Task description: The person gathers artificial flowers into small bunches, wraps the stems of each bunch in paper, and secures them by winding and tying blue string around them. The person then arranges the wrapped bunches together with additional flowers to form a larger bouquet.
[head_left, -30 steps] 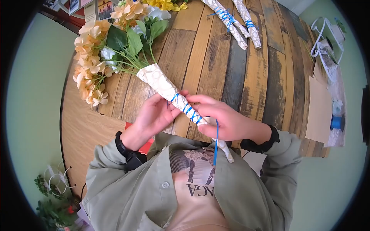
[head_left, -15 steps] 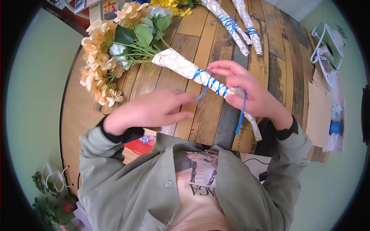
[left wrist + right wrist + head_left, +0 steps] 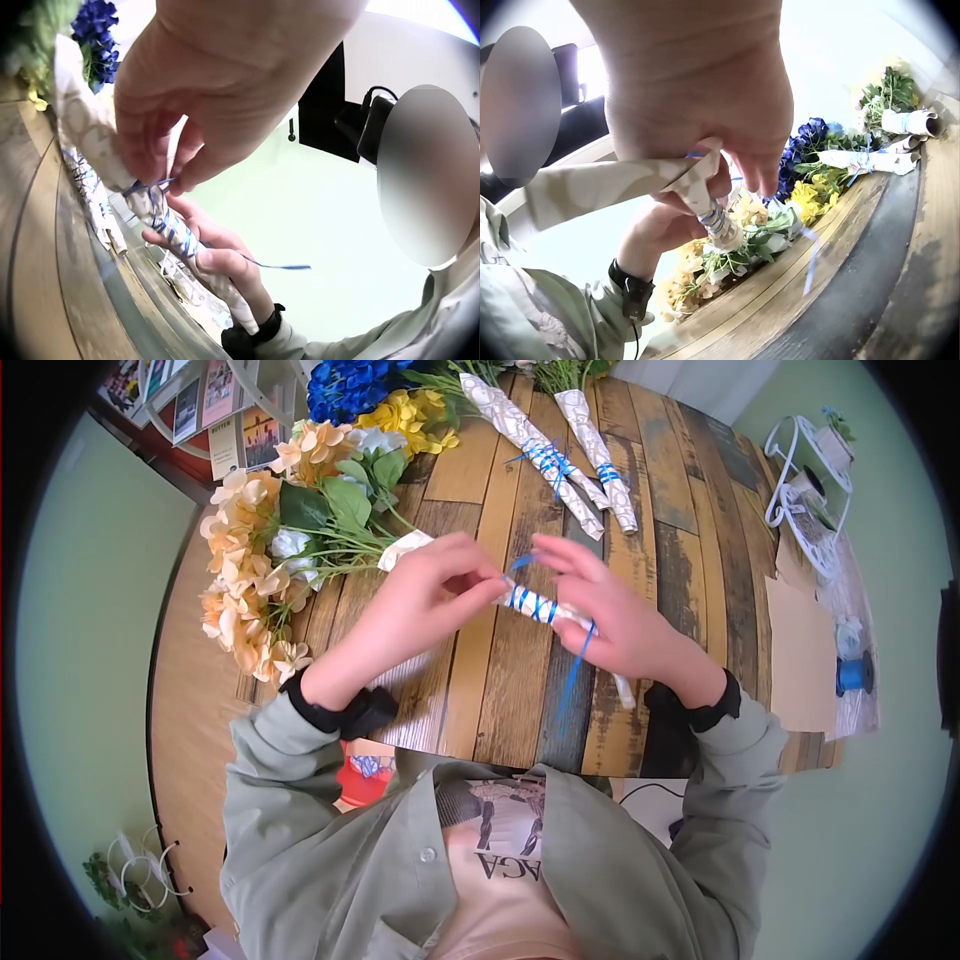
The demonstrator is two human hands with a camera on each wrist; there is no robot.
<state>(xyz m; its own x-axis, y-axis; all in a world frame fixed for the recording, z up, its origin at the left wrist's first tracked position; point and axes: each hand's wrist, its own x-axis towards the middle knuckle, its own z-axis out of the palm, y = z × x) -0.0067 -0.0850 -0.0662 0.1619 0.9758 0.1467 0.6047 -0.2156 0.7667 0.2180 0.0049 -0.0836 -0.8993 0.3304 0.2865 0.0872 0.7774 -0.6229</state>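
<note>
A bouquet of peach flowers [image 3: 240, 525] and green leaves lies slanted toward me, its stems rolled in patterned cream paper [image 3: 403, 548]. Blue ribbon [image 3: 530, 603] criss-crosses the paper. My right hand [image 3: 630, 615] grips the narrow lower wrap between thumb and curled fingers, index finger lifted. A loose ribbon tail [image 3: 285, 266] trails below its thumb. My left hand [image 3: 430, 585] is over the upper wrap and hides part of it. In the left wrist view, its thumb and fingertips pinch the ribbon at the top of the binding [image 3: 139, 186].
Two paper-wrapped bundles [image 3: 535, 450] tied with blue ribbon lie at the back of the wooden table [image 3: 480, 690]. Blue flowers [image 3: 350, 388] and yellow flowers [image 3: 405, 422] are at the far left. A ribbon spool [image 3: 855, 675], brown paper [image 3: 800, 650] and white rack [image 3: 810, 500] are on the right.
The bouquet's wrapped stems have moved out from my body over the table. My left hand left the wrap, swung low to the left, then came back up to the binding. The right hand keeps its grip.
</note>
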